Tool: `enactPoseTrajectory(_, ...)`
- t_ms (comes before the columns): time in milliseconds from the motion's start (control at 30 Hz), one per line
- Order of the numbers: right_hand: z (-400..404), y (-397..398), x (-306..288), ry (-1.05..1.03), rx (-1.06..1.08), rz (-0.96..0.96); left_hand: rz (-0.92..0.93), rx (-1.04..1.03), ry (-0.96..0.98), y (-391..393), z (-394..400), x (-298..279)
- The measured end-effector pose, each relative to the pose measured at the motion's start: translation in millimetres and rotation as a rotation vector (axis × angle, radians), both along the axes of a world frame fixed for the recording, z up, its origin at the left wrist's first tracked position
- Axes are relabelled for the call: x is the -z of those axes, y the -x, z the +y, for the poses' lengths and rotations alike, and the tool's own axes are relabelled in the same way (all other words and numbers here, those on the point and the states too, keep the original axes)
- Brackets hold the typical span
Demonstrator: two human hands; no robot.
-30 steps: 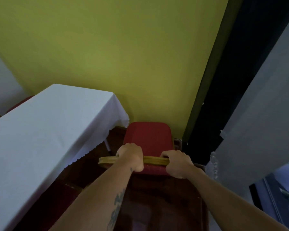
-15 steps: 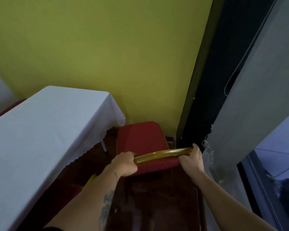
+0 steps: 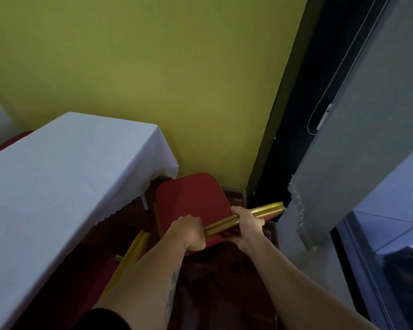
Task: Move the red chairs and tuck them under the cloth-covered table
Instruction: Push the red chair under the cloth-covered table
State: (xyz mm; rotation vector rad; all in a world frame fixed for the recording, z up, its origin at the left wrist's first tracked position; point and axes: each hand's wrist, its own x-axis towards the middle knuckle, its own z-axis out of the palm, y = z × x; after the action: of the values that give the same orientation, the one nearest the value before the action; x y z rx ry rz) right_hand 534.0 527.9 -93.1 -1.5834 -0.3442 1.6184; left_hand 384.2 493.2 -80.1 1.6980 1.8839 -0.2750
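Both hands clamped on the gold top rail point(image 3: 246, 217) of a red chair point(image 3: 191, 201). Left hand point(image 3: 190, 231) wrapped over the lower end of the rail, fingers curled tight around it. Right hand point(image 3: 247, 221) gripping further up, fingers closed around the same rail from above. Rail slanted, rising toward the right, its far end just beside the grey blind point(image 3: 343, 163). Red padded seat turned toward the corner of the tabletop point(image 3: 57, 186), one edge of the seat just beneath the scalloped hem of the white cloth point(image 3: 157, 163). Second gold chair frame point(image 3: 129, 256) leaning at lower left, beside the cloth's hanging side, with more red padding near it in shadow. Sliver of another red chair point(image 3: 7, 144) beyond the far side of the tabletop. Yellow-green wall point(image 3: 153, 79) behind, dark floor point(image 3: 224, 282) below. No readable writing, brand marks or labels anywhere. No containers in view. Tattoo on the left forearm, design too blurred to make out.
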Motion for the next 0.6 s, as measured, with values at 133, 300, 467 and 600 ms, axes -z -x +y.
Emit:
enactPoseTrajectory(133,2.3,2.7,-8.1,0.023,0.006,-0.005,-0.071,-0.033,0.028,2.9,-6.8,6.2)
enactPoseTrajectory(300,11.0,4.7,-8.1,0.015,0.018,-0.025,-0.064,-0.047,0.023,-1.0,-7.5,-3.8)
enactPoseTrajectory(467,34.3,3.6,-3.4,-0.039,-0.074,-0.094,-0.064,-0.086,0.045,-8.0,2.7,-8.6)
enactPoseTrajectory(600,61.8,-2.9,-1.1,-0.060,-0.203,-0.127,-0.056,-0.131,0.054,-17.5,20.1,-10.8)
